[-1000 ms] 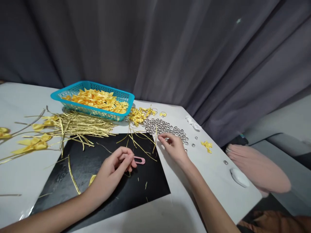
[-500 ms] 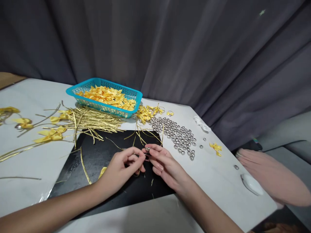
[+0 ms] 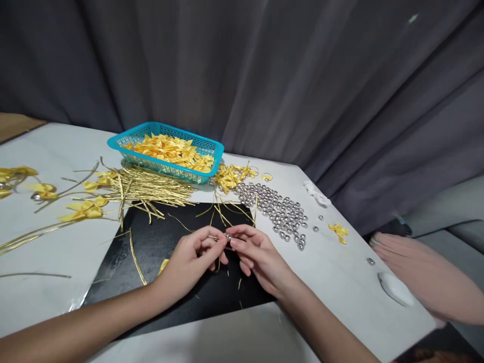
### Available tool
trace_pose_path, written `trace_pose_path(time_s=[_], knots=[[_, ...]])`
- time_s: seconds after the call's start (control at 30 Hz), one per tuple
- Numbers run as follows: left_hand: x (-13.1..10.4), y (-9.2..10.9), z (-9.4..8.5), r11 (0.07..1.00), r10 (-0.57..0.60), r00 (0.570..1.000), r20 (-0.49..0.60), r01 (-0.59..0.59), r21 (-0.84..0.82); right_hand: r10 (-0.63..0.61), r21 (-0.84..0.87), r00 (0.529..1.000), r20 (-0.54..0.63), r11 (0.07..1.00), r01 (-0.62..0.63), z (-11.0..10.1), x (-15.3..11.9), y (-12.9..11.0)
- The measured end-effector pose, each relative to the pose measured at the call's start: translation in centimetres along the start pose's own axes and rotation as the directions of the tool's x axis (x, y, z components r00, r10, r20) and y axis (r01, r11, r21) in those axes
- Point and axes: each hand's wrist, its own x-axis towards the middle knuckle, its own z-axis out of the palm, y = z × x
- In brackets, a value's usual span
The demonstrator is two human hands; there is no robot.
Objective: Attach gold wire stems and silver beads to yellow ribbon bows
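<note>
Over the black mat [image 3: 151,252], my left hand [image 3: 198,252] and my right hand [image 3: 259,257] meet at their fingertips. A small shiny silver bead [image 3: 228,237] sits between them, pinched by my right thumb and index finger. My left thumb and index finger are closed on a thin gold wire tie, part of which loops below the fingers; the rest is hidden by the hand. A yellow ribbon bow [image 3: 163,265] shows partly behind my left wrist. A bent gold strip [image 3: 136,257] lies left of it on the mat.
A blue basket [image 3: 166,162] of yellow bows stands at the back. Gold strips [image 3: 151,185] are heaped before it. Many silver beads [image 3: 280,212] spread to the right, near crumpled white paper [image 3: 316,193], a loose bow [image 3: 338,233] and a white computer mouse [image 3: 395,289].
The silver bead has dropped slightly from atop my right fingertips to between both hands' fingertips. My right index finger has come down and closer to the thumb. The whole view has shifted slightly.
</note>
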Motion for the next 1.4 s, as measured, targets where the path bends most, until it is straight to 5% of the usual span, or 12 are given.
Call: trace_pose_path(time_s=[0.3, 0.53, 0.8, 0.93, 1.1, 1.3, 1.4], knots=[[-0.1, 0.1, 0.1, 0.979, 0.12, 0.992, -0.03, -0.113, 0.169, -0.383, -0.406, 0.922, -0.06, 0.853, 0.328, 0.4, -0.3, -0.1], [0.2, 0.7, -0.5, 0.935, 0.119, 0.988, 0.102, -0.146, 0.322, -0.587, -0.443, 0.806, -0.076, 0.744, 0.5, 1.5, -0.8, -2.4], [-0.6, -0.2, -4.7, 0.626, 0.167, 0.948, 0.271, -0.314, 0.714, -0.615, -0.235, 0.788, -0.029, 0.77, 0.593, 2.3, -2.2, -6.5], [-1.0, -0.4, -5.4, 0.663, 0.154, 0.96, 0.233, -0.276, 0.696, -0.581, -0.174, 0.814, 0.007, 0.801, 0.573, 3.0, -2.5, -6.5], [-0.8, -0.2, -3.9, 0.708, 0.165, 0.981, 0.106, -0.193, 0.68, -0.526, -0.138, 0.846, 0.083, 0.835, 0.533, 3.7, -2.9, -5.9], [0.2, 0.0, -1.9, 0.668, 0.266, 0.925, 0.271, -0.38, 0.64, -0.519, -0.141, 0.849, 0.101, 0.837, 0.529, 4.0, -3.2, -5.9], [0.6, 0.0, -1.6, 0.746, 0.222, 0.904, 0.365, -0.399, 0.534, -0.523, -0.153, 0.848, 0.087, 0.834, 0.53, 3.7, -3.2, -5.8]])
